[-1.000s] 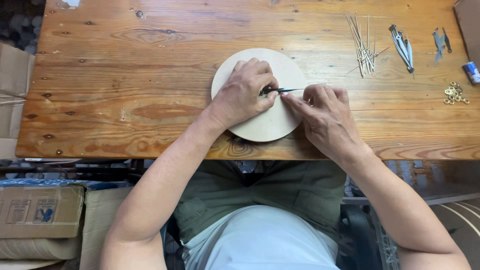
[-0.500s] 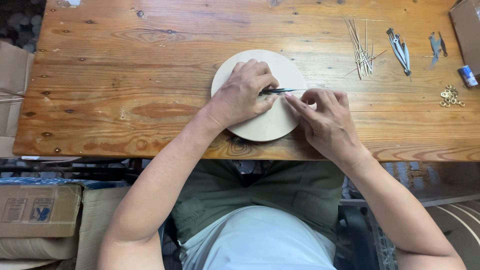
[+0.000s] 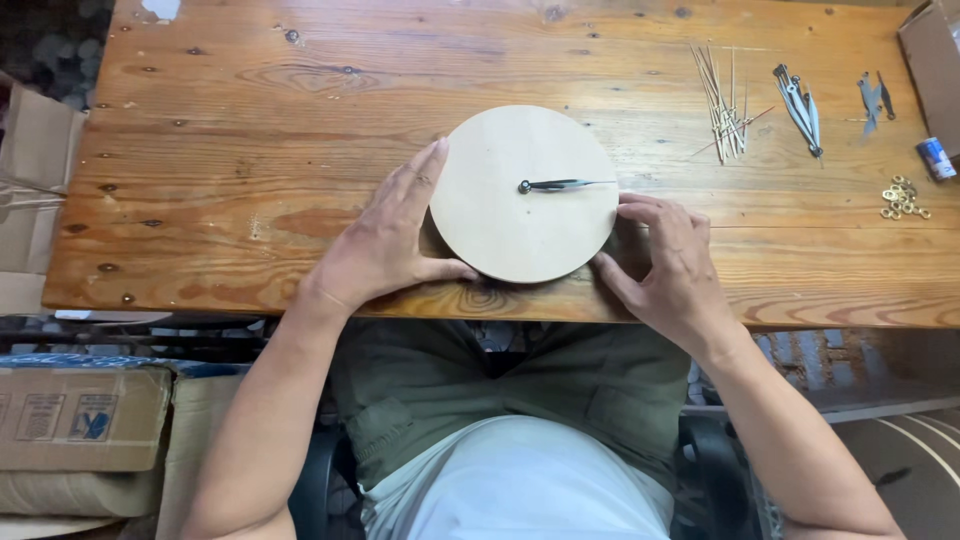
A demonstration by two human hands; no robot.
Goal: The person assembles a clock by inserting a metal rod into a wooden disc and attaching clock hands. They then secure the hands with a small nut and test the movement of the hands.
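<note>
From the head view, we frame the round pale wooden disc near the wooden surface's near edge. Our left hand lies open against its left rim, our right hand cups its right rim. A dark metal clock hand sits at centre.

Bare tabletop left of the wooden disc; thin sticks and metal parts far right.

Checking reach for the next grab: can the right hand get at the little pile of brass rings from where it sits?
Probably yes. The right hand rests at the wooden disc's right edge, and only bare table lies between it and the brass rings.
</note>
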